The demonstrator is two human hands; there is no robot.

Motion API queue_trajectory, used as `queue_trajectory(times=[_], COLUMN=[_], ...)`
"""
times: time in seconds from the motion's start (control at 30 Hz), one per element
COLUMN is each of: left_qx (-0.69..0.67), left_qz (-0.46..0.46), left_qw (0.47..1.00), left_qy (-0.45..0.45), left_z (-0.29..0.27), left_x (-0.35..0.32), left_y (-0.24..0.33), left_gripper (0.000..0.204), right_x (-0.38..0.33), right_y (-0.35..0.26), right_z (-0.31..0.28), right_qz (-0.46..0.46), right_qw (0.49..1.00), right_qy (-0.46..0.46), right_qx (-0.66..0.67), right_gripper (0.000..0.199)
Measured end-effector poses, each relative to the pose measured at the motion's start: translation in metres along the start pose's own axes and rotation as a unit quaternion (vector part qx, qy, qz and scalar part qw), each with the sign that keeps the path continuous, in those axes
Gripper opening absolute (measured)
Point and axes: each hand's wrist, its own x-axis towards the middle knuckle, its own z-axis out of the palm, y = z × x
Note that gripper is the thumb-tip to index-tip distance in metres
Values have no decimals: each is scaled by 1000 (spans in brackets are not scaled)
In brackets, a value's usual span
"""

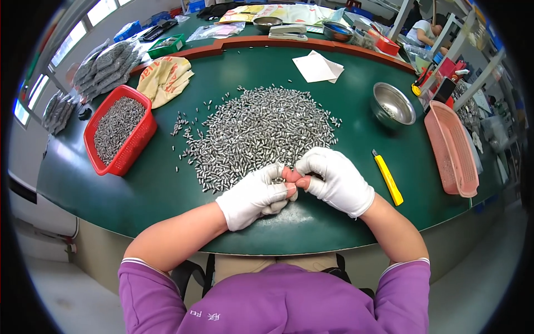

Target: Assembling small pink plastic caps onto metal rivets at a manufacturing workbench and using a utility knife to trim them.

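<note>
A large pile of small silver metal pins (pixel 261 131) is spread on the green table (pixel 167 183) in front of me. Both hands wear white gloves with bare fingertips. My left hand (pixel 256 195) and my right hand (pixel 336 178) meet at the near edge of the pile, fingertips pinched together around a few small metal pins (pixel 278 179). Which hand holds which pin is too small to tell.
A red basket (pixel 119 131) full of the same pins sits at left. A yellow utility knife (pixel 387 177) lies right of my right hand. A steel bowl (pixel 392 104) and a pink tray (pixel 451 147) stand at right. White paper (pixel 317 68) lies further back.
</note>
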Motion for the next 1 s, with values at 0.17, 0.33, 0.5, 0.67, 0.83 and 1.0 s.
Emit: queue_trajectory(times=[0.17,0.33,0.5,0.67,0.83,1.0], left_qx=[-8,5,-15,-30,-48,-45], left_qz=[0,-1,-11,-4,1,-28], left_qw=[1000,1000,1000,1000,999,998], left_qy=[-6,-3,3,-5,-18,-23], left_z=[-1,-2,-1,-5,-8,-8], left_x=[1,0,-1,-1,-1,3], left_y=[-1,-1,3,1,1,3], left_gripper=[13,16,18,20,24,21], right_x=[0,-3,-2,-2,0,1], right_y=[5,18,16,13,7,8], right_z=[0,-16,-18,-21,-25,-14], right_qz=[3,49,63,81,53,29], right_qw=[997,981,979,980,967,953], right_qy=[65,72,74,76,-82,-101], right_qx=[-40,-172,-179,-168,-234,-283], right_gripper=[12,12,11,12,6,8])
